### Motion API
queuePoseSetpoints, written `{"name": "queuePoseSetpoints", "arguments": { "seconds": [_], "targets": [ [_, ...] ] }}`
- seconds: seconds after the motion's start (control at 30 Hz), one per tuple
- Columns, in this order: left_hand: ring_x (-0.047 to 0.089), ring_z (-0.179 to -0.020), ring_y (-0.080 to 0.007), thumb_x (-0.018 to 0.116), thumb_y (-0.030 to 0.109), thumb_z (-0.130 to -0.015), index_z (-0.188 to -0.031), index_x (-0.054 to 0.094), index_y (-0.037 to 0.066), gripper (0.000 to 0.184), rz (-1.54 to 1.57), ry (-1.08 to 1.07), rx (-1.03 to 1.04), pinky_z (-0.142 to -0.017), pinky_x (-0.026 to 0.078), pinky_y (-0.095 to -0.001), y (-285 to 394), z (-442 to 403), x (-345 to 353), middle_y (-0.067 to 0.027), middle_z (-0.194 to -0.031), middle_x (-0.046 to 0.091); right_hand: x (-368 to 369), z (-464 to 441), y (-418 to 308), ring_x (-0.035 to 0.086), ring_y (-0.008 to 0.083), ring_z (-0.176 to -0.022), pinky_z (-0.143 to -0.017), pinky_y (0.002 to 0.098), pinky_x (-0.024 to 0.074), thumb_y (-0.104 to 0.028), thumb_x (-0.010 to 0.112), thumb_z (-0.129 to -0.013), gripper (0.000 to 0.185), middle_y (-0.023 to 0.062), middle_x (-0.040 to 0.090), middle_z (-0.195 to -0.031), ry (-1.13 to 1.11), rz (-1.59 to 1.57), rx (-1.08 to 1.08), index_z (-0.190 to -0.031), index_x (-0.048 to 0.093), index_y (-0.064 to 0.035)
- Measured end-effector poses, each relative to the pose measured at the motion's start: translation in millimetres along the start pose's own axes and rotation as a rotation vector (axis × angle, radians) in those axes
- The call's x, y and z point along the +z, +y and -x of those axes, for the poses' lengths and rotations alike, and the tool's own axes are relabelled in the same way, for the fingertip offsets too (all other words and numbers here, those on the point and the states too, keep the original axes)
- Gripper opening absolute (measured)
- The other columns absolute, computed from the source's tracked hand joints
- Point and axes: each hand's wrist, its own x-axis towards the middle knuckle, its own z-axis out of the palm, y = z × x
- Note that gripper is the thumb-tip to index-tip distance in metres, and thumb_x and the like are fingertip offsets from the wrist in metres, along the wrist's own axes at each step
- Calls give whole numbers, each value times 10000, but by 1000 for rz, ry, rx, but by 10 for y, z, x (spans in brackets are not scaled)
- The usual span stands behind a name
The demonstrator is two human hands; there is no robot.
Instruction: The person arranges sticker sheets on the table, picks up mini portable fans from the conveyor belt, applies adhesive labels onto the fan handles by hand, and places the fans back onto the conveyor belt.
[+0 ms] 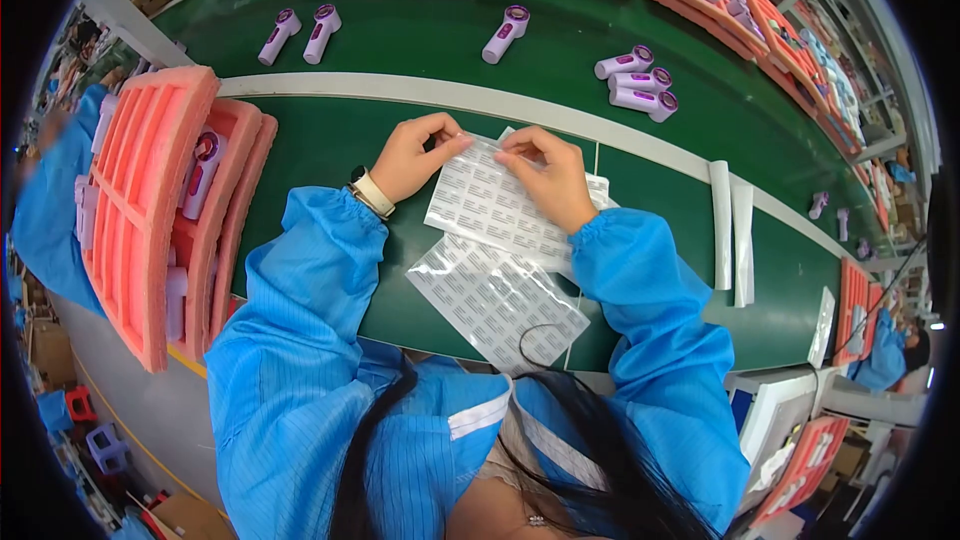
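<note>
Both hands meet at the top edge of a printed sheet (500,205) covered in rows of small labels. My left hand (415,155), with a watch at the wrist, pinches the sheet's upper left corner between thumb and finger. Just to the right, my right hand (548,175) has its thumb and fingers closed on the same top edge. A second sheet (500,300) of the same print, under a shiny clear surface, lies below on the green table and is partly overlapped. More sheet edges show behind my right hand.
Pink foam trays (150,210) holding purple-white devices stand at the left. Several such devices, one a single unit (506,35), lie on the green belt (420,30) beyond a pale rail (400,88). Narrow white strips (721,225) lie right. A co-worker's blue sleeve (55,210) shows far left.
</note>
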Motion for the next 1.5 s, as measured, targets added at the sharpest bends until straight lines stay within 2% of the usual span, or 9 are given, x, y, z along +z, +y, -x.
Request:
{"name": "queuePoseSetpoints", "arguments": {
  "seconds": [0.1, 0.3, 0.6, 0.7, 0.8, 1.0, 1.1, 1.33, 1.5],
  "targets": [
    [472, -587, -74, 647, 233, -900, -782, 605, 1, 264, -56, -5, 14, -539, 377, -255, 3, -6, -8, -22, -637, 567, -57, -3, 25, 613, 178, -863, -785, 302, 485, -85, 742, -771, 141, 71, 661, -875, -28, 187, -204, -894, 682, -53],
    [469, -561, -127, 642, 223, -895, -767, 595, 9, 254, -66, 7, 69, -538, 378, -284, 9, -1, 15, -52, -625, 542, -59, -44, -49, 552, 215, -996, -876, 338, 440, -85, 729, -768, 208, 66, 603, -1058, 27, 60, -231, -974, 695, -90],
    [481, -638, -175, 605, 246, -915, -773, 587, 51, 241, -300, -30, 163, -705, 343, -300, 52, 21, 52, -45, -664, 515, 12, -98, -89, 552, 93, -880, -765, 242, 423, -9, 663, -815, 461, 16, 626, -918, -46, -152, -76, -1257, 564, -95],
    [482, -557, -234, 631, 269, -892, -737, 607, 32, 285, -284, 27, 218, -580, 353, -356, 36, 0, 73, -81, -605, 526, -23, -130, 35, 566, 94, -862, -734, 244, 418, -5, 660, -815, 548, 32, 629, -972, 49, -207, -39, -1329, 496, -97],
    [477, -554, -233, 629, 271, -894, -736, 617, 32, 287, -294, 49, 188, -567, 348, -355, 40, -1, 67, -86, -588, 514, -34, -103, -85, 582, 102, -861, -734, 245, 422, -1, 676, -800, 655, 51, 607, -1055, 90, -171, -116, -1393, 421, -112],
    [474, -564, -206, 644, 257, -883, -776, 633, 34, 247, -389, 47, 291, -545, 356, -340, 10, 4, 85, -57, -637, 541, 52, 34, -146, 594, 120, -871, -737, 258, 436, 24, 676, -782, 744, 83, 558, -1148, -83, -19, -204, -1438, 374, -156],
    [477, -572, -183, 651, 247, -876, -786, 624, 32, 235, -65, 19, 135, -564, 363, -326, 191, 27, 185, -44, -652, 539, 7, 27, -142, 598, 117, -821, -721, 255, 442, 28, 653, -797, 766, 78, 578, -1119, -56, -73, -114, -1464, 343, -189],
    [469, -580, -169, 644, 231, -884, -753, 573, 32, 249, -219, -55, 115, -581, 355, -315, 139, 32, 120, -52, -647, 533, -15, 41, -135, 604, 128, -758, -694, 263, 449, 13, 652, -813, 797, 78, 612, -1092, -54, -128, -84, -1494, 286, -182],
    [429, -587, -154, 623, 225, -902, -754, 554, 31, 254, -312, -55, 151, -634, 332, -305, 160, 41, 150, -58, -636, 510, 31, 22, -84, 608, 124, -833, -709, 245, 448, 45, 647, -813, 800, 99, 563, -1185, 83, -60, -240, -1493, 267, -138]
  ]
}}
